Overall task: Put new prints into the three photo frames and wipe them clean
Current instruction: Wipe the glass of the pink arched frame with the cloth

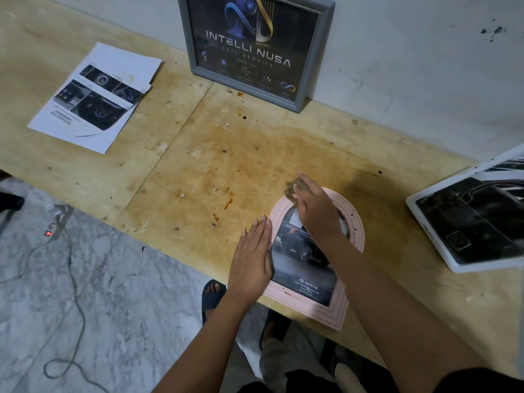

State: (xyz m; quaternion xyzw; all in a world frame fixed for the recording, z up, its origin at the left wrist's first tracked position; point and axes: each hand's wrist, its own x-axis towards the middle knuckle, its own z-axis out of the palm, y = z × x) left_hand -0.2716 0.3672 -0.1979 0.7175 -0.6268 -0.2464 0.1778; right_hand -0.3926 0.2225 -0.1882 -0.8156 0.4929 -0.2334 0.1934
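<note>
While loose printed sheets (96, 97) lie untouched at the far left of the plywood bench (198, 165), you work at its near edge: your left hand (252, 258) rests flat and open, gripping nothing, on the left side of the pink arched frame (355, 236), pinning it down. Your right hand (316, 208) is closed over a small brownish cloth (296, 186) pressed to the top of the arch, so the wiping step looks under way. That frame already shows a car print (304, 256), and it overhangs the bench edge slightly. A grey frame (256, 49) stands filled against the wall behind; a white frame (465, 219) lies filled at the right. By this view all three hold prints, though whether the other two are wiped cannot be told. The wood is stained and spotted, the pale wall (411, 66) scuffed, and cables (71, 265) trail across the marbled floor (85, 307) at left
</note>
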